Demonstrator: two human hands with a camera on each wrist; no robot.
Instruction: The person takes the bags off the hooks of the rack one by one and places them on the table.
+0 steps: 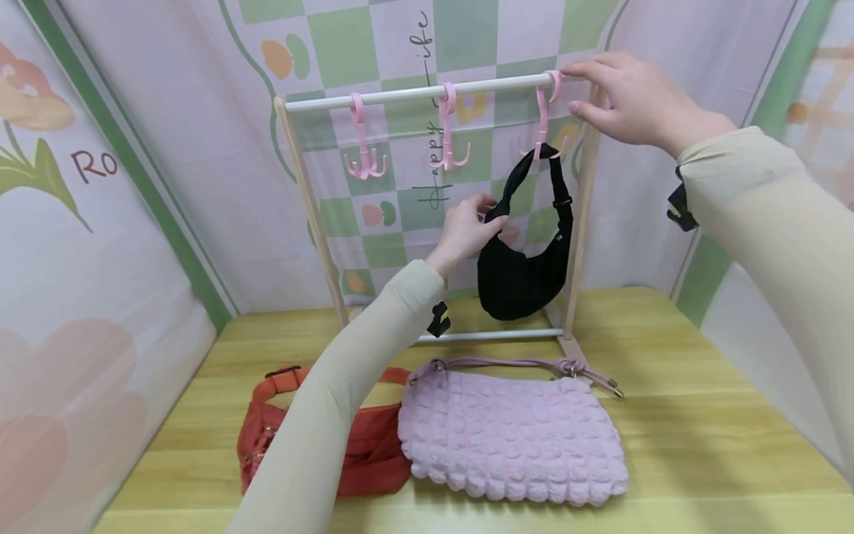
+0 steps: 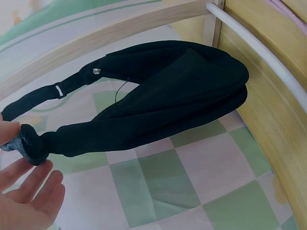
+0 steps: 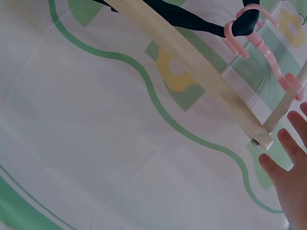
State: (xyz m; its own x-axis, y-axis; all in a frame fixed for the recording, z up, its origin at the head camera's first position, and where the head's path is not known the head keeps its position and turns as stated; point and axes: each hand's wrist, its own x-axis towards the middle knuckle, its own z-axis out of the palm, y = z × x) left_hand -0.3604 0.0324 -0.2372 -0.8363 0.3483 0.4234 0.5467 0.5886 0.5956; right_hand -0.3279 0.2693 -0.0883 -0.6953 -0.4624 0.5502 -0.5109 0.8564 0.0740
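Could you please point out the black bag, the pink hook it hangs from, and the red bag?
Black bag (image 1: 519, 285): head view, on the middle of its body.
Pink hook (image 1: 543, 119): head view, on its stem.
Red bag (image 1: 376, 445): head view, on the visible right-hand part of its body.

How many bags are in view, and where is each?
3: the black bag hangs from the rightmost pink hook; the red bag, partly behind a sleeve, lies on the table, with the lilac bag beside it on the right. No others show.
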